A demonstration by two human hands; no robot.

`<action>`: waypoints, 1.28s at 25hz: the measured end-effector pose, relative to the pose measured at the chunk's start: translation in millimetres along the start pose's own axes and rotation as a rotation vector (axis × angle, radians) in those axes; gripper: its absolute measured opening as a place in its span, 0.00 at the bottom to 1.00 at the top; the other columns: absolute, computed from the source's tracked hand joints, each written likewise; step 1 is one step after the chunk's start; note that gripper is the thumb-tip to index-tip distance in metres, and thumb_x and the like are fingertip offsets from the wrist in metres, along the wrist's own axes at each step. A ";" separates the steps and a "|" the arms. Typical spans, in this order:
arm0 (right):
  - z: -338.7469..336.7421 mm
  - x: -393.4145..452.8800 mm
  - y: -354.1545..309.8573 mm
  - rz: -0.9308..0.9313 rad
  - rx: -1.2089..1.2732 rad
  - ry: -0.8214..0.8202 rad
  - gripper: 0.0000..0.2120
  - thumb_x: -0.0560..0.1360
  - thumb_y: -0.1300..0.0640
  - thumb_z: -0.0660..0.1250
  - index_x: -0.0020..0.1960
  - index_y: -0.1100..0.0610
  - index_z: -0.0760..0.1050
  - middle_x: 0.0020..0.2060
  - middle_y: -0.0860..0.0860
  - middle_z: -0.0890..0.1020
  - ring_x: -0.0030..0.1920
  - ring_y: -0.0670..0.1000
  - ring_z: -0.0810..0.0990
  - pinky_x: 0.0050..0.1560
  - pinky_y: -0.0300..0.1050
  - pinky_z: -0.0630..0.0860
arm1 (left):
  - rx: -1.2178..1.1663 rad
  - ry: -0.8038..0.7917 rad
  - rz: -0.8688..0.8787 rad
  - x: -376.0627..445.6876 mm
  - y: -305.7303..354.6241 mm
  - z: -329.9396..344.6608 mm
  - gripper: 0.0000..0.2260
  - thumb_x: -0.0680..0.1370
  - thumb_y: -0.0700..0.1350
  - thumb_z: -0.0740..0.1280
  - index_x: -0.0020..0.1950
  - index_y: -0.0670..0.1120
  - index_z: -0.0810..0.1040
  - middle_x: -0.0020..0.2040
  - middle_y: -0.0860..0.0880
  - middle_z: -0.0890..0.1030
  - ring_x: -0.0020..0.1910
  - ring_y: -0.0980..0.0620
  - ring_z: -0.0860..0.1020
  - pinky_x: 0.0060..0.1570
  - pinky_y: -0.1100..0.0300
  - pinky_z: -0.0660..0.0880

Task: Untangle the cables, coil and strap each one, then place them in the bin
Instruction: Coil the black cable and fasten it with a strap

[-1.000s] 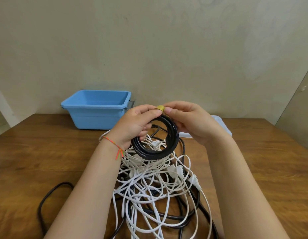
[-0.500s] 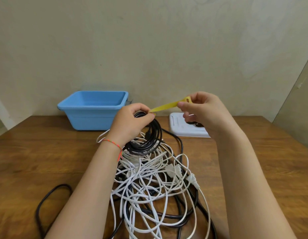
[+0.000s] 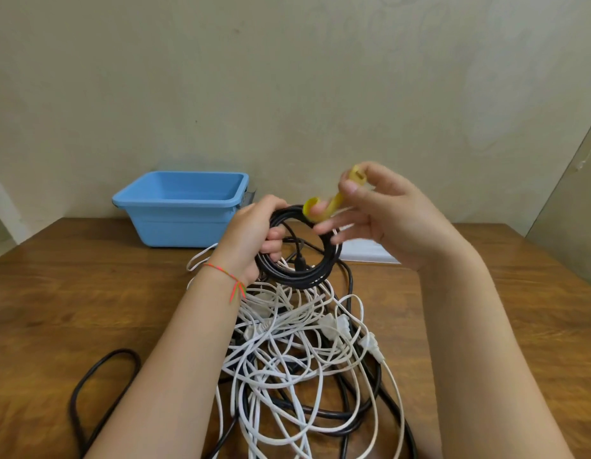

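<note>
Setting: wooden table (image 3: 88,293) set against a plain pale wall (image 3: 287,77), seen from the person's head looking forward and down.
Bin: blue plastic bin (image 3: 184,223) stands at the far edge of the table by the wall, left of centre, its long side running left to right and its open top facing up.
Coiled cable: black coil (image 3: 320,270) held up above the table in front of the bin's right end, standing roughly upright with its open ring facing the camera; its strands run in a loose hoop.
Left hand: left hand (image 3: 251,236) grips the left side of the black coil, fingers curled through the ring and round the bundled strands; a thin red and orange thread bracelet (image 3: 231,279) circles the wrist.
Strap: yellow strap (image 3: 330,203) runs slantwise from the top of the coil up and to the right, its lower end curled over into a small loop at the coil's top.
Right hand: right hand (image 3: 386,217) pinches the upper end of the strap between thumb and forefinger, while the other fingers are spread loosely toward the coil; they are blurred.
Tangle: white cables (image 3: 297,352) and loose black cables (image 3: 101,382) lie heaped on the table below the hands, the heap stretching from the coil toward the camera.
Behind right hand: white flat object (image 3: 367,251) on the table, mostly hidden.
</note>
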State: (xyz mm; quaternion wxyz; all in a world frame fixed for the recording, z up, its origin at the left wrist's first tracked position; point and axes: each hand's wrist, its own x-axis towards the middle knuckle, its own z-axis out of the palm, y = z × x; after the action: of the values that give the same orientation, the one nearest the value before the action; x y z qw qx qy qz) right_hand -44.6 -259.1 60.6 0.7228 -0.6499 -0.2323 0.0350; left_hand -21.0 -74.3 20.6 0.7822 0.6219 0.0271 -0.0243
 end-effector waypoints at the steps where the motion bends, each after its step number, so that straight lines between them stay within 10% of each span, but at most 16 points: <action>1: 2.2 -1.4 1.4 0.082 -0.041 -0.071 0.02 0.83 0.62 0.57 0.52 0.59 0.67 0.48 0.66 0.84 0.44 0.63 0.85 0.40 0.49 0.83 | -0.046 0.010 -0.011 0.6 1.2 -1.6 0.07 0.80 0.49 0.61 0.47 0.46 0.72 0.26 0.51 0.61 0.19 0.56 0.56 0.21 0.65 0.58; 5: 13.1 1.1 12.3 0.245 -0.189 -0.152 0.07 0.84 0.62 0.57 0.57 0.66 0.68 0.52 0.67 0.82 0.51 0.63 0.84 0.50 0.55 0.83 | 0.007 0.046 0.008 0.9 -1.5 -0.8 0.13 0.82 0.54 0.61 0.45 0.45 0.67 0.24 0.50 0.62 0.18 0.55 0.57 0.22 0.64 0.59; 9: 17.2 3.7 7.1 0.047 -0.344 0.033 0.06 0.80 0.60 0.66 0.49 0.64 0.74 0.33 0.57 0.82 0.30 0.49 0.79 0.29 0.37 0.73 | 0.089 0.015 0.065 -2.6 -3.9 4.0 0.14 0.81 0.54 0.63 0.43 0.47 0.67 0.24 0.51 0.62 0.19 0.55 0.58 0.25 0.62 0.57; 13: 14.1 3.8 0.0 -0.081 -0.470 0.151 0.06 0.75 0.57 0.73 0.43 0.60 0.81 0.30 0.55 0.78 0.30 0.49 0.73 0.34 0.44 0.71 | 0.249 0.089 0.117 2.9 -7.4 -3.4 0.14 0.80 0.54 0.65 0.41 0.48 0.65 0.26 0.50 0.61 0.21 0.53 0.58 0.25 0.62 0.58; 18: 33.9 10.1 16.9 -0.139 -1.136 0.047 0.07 0.79 0.56 0.66 0.51 0.48 0.82 0.37 0.51 0.82 0.39 0.56 0.79 0.42 0.49 0.77 | 0.254 0.213 0.120 7.0 -8.8 -8.2 0.09 0.80 0.46 0.60 0.41 0.47 0.64 0.28 0.50 0.66 0.21 0.54 0.60 0.27 0.60 0.61; 22: 50.3 21.3 42.9 -0.313 -1.648 0.187 0.09 0.71 0.58 0.72 0.37 0.51 0.73 0.32 0.50 0.81 0.31 0.55 0.72 0.42 0.46 0.61 | 0.258 0.170 0.173 4.3 -6.9 -4.9 0.09 0.82 0.47 0.59 0.42 0.48 0.66 0.32 0.48 0.68 0.18 0.57 0.64 0.24 0.62 0.62; 24: 53.4 21.3 49.7 -0.428 -1.636 0.290 0.20 0.60 0.63 0.77 0.32 0.52 0.65 0.23 0.48 0.74 0.24 0.55 0.64 0.40 0.48 0.57 | 0.248 0.137 0.182 1.9 -6.5 -2.3 0.09 0.82 0.45 0.59 0.42 0.47 0.65 0.32 0.47 0.67 0.18 0.57 0.64 0.22 0.63 0.60; 32: 44.5 30.1 64.0 -0.735 -1.523 0.658 0.10 0.60 0.65 0.68 0.39 0.58 0.72 0.33 0.53 0.70 0.33 0.54 0.55 0.41 0.48 0.58 | 0.174 0.050 0.130 -5.5 -2.1 7.0 0.11 0.78 0.42 0.58 0.36 0.45 0.65 0.24 0.47 0.64 0.20 0.52 0.57 0.26 0.61 0.55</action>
State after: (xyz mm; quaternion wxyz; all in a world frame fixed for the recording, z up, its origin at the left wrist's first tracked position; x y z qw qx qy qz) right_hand -18.8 -197.6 10.3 0.0929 -0.8140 -0.1670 -0.5484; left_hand -26.6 -81.5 20.6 0.7243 0.6883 0.0038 0.0398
